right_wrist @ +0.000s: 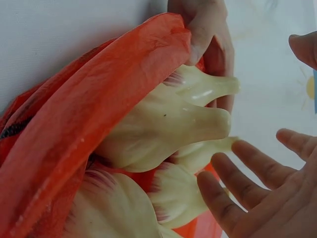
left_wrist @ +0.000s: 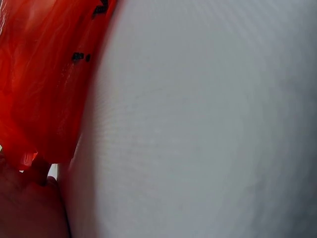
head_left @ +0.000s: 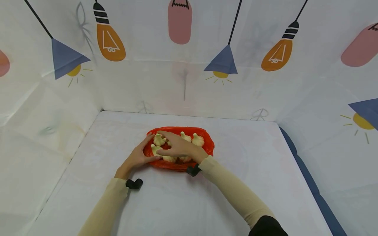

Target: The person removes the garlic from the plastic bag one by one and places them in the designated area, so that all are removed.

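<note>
Left hand gripping the red bag's rim on the white tabletop, right hand spread flat, fingers straight, over the garlic bulbs inside

A staged recording booth: lightbulb-print backdrop encloses a white table.

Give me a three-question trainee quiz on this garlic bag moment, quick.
1. True or false: the left hand grips the edge of the thin red plastic bag.
2. What lies inside that bag?
3. The right hand is: A) flat on the white table, B) over the pale garlic bulbs with fingers spread, C) gripping the bag.

Key: 1 true; 2 garlic bulbs; 3 B.
</note>
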### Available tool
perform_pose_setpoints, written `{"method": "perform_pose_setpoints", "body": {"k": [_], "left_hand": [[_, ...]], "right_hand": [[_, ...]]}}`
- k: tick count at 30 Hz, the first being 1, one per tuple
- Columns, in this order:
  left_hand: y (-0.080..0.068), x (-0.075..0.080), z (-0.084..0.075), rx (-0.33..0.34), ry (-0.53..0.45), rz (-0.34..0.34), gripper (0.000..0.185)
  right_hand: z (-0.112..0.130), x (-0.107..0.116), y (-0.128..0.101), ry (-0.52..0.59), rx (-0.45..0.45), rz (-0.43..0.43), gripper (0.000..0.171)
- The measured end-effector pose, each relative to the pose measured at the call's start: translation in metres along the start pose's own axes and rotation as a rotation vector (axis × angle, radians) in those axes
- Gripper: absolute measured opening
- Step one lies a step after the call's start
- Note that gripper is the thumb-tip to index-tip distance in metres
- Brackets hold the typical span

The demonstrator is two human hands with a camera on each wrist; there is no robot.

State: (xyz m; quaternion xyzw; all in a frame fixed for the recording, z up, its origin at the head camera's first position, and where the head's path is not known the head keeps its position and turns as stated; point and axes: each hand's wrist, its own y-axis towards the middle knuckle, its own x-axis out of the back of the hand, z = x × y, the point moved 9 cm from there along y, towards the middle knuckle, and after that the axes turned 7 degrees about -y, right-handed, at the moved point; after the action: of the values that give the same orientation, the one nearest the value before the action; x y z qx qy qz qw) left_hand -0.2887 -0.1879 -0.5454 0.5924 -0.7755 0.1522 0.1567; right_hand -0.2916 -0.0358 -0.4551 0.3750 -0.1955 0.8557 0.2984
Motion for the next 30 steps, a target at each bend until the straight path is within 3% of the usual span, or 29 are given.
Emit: {"method": "perform_pose_setpoints", "body": {"k": [20, 30], "left_hand": [[-0.005, -0.001, -0.006, -0.013, 0.008, 0.027, 0.113], [-0.005, -0.002, -0.006, -0.033, 0.015, 0.021, 0.111]], "right_hand": [[-0.013, -0.013, 0.012, 0.007, -0.038, 0.085, 0.08], [-0.012, -0.022, 0.021, -0.004, -0.022, 0.115, 0.055]]}}
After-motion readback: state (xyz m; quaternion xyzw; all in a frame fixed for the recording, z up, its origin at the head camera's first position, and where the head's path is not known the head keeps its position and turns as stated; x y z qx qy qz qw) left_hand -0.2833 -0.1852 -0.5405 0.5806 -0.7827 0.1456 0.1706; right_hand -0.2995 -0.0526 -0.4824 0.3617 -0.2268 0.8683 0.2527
